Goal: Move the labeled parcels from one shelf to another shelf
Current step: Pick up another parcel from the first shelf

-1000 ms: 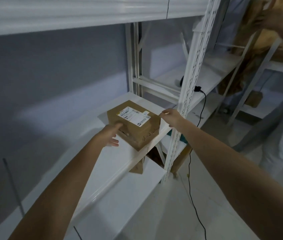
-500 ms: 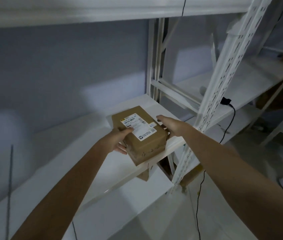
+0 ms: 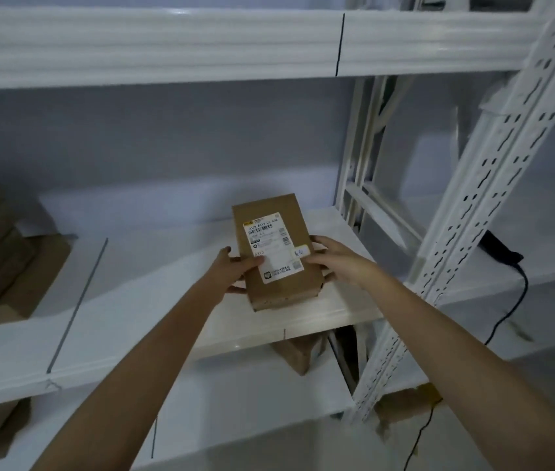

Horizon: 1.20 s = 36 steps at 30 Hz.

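Now both hands are on one small cardboard parcel [image 3: 278,253] at the front of the middle shelf [image 3: 154,287], close to its right end. The left hand [image 3: 235,271] grips the left side of the parcel, with the thumb lying over the top near the white label [image 3: 271,246]. The right hand [image 3: 332,258] grips the right side, fingers spread along the edge and partly over the corner of the label. So each hand is closed around the parcel, one on each side. Whether the parcel rests on the shelf or is lifted a little above it, I cannot tell; its near end is at the front edge of the shelf.

On the far left of the same shelf lie some flat brown packages [image 3: 1,246], well apart from the parcel. Under the middle shelf, on the lower shelf [image 3: 235,413], part of another brown box [image 3: 300,353] shows, just below the held parcel. A white perforated post [image 3: 483,198] stands to the right of the hands, tilted in this view. Behind it a black cable [image 3: 510,300] hangs down from a dark plug on the neighbouring rack.
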Each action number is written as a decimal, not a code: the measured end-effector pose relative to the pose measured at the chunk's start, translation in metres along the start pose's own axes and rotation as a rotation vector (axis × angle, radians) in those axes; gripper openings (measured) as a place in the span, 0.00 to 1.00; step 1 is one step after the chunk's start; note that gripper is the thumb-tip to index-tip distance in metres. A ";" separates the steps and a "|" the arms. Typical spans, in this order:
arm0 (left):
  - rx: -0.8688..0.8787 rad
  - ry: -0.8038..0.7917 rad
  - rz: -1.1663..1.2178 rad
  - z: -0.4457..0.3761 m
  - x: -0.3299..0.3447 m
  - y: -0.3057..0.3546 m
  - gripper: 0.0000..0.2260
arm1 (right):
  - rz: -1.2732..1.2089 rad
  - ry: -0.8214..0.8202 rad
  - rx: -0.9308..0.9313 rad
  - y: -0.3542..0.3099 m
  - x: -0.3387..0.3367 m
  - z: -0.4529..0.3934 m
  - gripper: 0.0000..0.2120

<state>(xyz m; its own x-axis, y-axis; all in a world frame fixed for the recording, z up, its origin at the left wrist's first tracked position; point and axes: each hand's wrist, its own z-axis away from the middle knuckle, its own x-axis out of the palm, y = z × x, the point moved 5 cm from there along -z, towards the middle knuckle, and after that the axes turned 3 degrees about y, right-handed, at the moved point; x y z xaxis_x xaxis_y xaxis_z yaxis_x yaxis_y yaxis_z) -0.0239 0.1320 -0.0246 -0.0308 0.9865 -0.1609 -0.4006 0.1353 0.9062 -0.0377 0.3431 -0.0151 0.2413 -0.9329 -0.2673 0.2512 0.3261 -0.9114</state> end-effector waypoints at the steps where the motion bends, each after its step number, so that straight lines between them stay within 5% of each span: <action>1: 0.017 0.009 0.020 0.004 -0.004 0.003 0.44 | -0.023 -0.008 -0.027 -0.003 0.001 0.002 0.30; 7: 0.179 0.008 0.031 0.020 -0.023 0.021 0.34 | -0.098 0.012 -0.169 -0.015 0.012 0.013 0.35; 25: 0.302 0.034 0.041 0.037 -0.051 0.039 0.34 | -0.120 0.042 -0.292 -0.043 0.025 0.032 0.33; 36: 0.371 0.203 0.075 0.075 -0.115 0.026 0.33 | -0.125 -0.083 -0.411 -0.065 0.082 0.036 0.34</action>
<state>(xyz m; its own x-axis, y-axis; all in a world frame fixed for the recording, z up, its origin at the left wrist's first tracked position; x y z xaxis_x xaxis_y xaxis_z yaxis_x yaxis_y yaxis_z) 0.0384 0.0294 0.0467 -0.2417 0.9618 -0.1288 -0.0348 0.1241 0.9917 -0.0006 0.2512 0.0341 0.3119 -0.9403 -0.1360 -0.1064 0.1076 -0.9885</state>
